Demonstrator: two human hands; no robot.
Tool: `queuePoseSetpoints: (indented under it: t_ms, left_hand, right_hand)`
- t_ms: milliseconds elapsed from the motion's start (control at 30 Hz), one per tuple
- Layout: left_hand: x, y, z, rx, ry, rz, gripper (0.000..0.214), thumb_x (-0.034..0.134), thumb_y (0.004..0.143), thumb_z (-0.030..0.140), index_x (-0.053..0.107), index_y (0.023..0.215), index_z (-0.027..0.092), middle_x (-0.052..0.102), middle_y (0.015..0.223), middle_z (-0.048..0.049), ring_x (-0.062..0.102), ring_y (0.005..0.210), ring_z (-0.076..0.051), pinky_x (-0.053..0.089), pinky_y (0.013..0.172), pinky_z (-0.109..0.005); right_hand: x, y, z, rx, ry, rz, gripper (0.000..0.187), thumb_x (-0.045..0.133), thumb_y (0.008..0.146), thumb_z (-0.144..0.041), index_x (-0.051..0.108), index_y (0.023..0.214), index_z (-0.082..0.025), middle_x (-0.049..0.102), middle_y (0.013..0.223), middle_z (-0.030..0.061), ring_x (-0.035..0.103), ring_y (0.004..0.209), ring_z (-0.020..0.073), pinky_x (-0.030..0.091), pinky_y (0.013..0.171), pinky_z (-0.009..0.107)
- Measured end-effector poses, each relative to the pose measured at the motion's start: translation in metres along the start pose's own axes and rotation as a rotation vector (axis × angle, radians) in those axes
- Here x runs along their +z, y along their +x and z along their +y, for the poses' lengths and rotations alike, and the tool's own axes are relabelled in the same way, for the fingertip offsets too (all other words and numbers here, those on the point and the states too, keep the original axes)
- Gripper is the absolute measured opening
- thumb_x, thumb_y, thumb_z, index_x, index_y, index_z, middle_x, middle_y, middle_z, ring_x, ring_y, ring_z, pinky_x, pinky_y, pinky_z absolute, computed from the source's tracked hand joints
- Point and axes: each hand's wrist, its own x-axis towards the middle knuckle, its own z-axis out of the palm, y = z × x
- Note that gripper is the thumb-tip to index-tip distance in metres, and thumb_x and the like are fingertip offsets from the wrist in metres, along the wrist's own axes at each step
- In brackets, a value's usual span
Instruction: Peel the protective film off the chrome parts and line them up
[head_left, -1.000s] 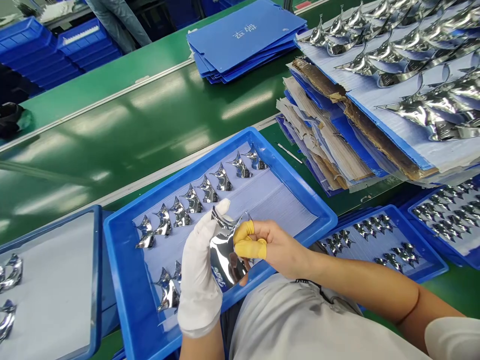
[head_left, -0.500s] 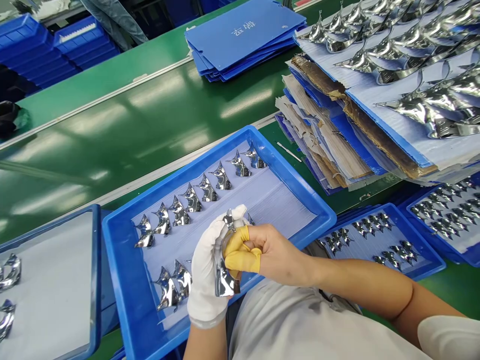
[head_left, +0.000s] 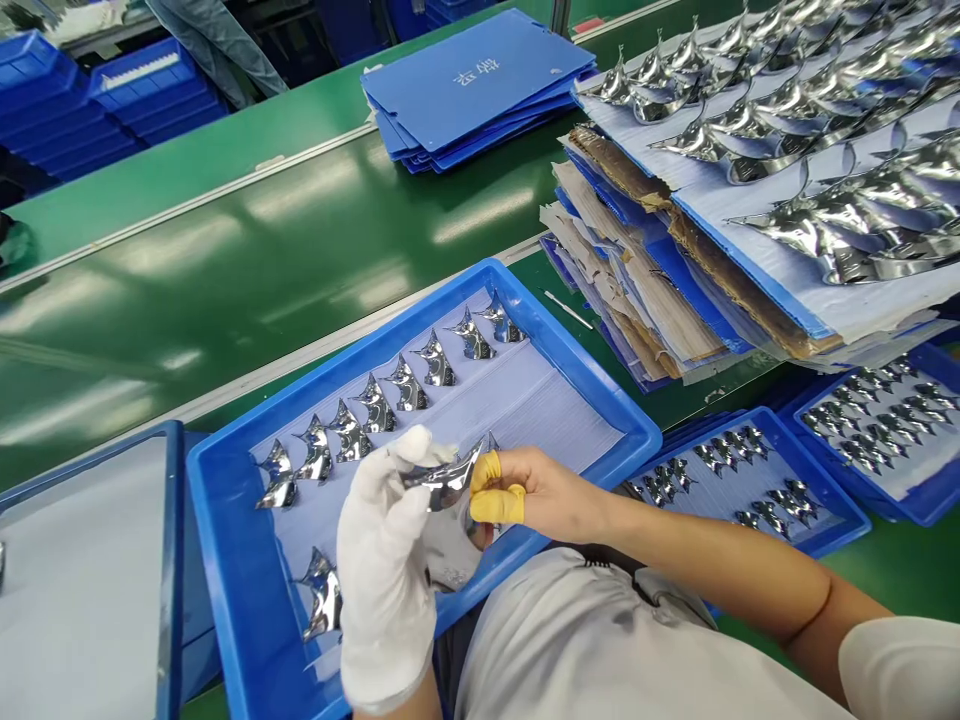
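A shiny chrome-coloured curved part is between my two hands, above the front side of the blue tray. My left hand, in a white glove, grips its left end between thumb and fingers. My right hand, with yellow finger covers on thumb and forefinger, pinches the right end. Below the part shows a pale, glossy patch; I cannot tell whether it belongs to the same part. A row of similar pointed chrome parts lies along the tray's far side, and another chrome part sits left of my glove.
Left stands another lined tray. At right, chrome parts cover a stack of worn boards, with filled trays below. Blue sheets lie across the green bench. A thin white stick rests behind the tray.
The chrome part has turned from upright to slanting sideways between my hands. My gloved left hand has shifted left and rolled, its thumb now in sight. The whole view has moved slightly.
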Motion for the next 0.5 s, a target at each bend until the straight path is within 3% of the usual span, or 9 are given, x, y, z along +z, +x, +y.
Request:
queuePoseSetpoints:
  t_ms: [200, 367, 500]
  left_hand:
    - [-0.006, -0.004, 0.005, 0.316, 0.115, -0.090, 0.030, 0.076, 0.076, 0.017, 0.072, 0.105, 0.024, 0.070, 0.104, -0.0025, 0.064, 0.103, -0.022, 0.056, 0.092, -0.033]
    - [-0.010, -0.009, 0.005, 0.310, 0.144, -0.086, 0.031, 0.075, 0.077, 0.018, 0.072, 0.107, 0.026, 0.069, 0.107, -0.0036, 0.063, 0.106, -0.024, 0.055, 0.092, -0.037]
    - [-0.014, -0.009, 0.004, 0.265, 0.182, -0.003, 0.028, 0.075, 0.078, 0.020, 0.074, 0.105, 0.027, 0.072, 0.108, -0.0029, 0.065, 0.103, -0.019, 0.055, 0.087, -0.026]
  right_hand:
    - [-0.008, 0.005, 0.007, -0.095, -0.073, -0.044, 0.041, 0.074, 0.080, -0.052, 0.060, 0.078, -0.013, 0.055, 0.071, -0.0020, 0.054, 0.065, 0.0078, 0.046, 0.067, 0.022]
    - [-0.012, 0.003, 0.007, -0.147, -0.188, -0.037, 0.041, 0.069, 0.084, -0.054, 0.063, 0.081, -0.013, 0.059, 0.075, 0.0010, 0.054, 0.069, 0.0097, 0.047, 0.068, 0.023]
    - [-0.012, -0.002, -0.001, -0.451, -0.512, -0.074, 0.024, 0.063, 0.093, -0.034, 0.069, 0.088, -0.012, 0.063, 0.080, 0.0046, 0.053, 0.070, 0.0095, 0.046, 0.068, 0.021]
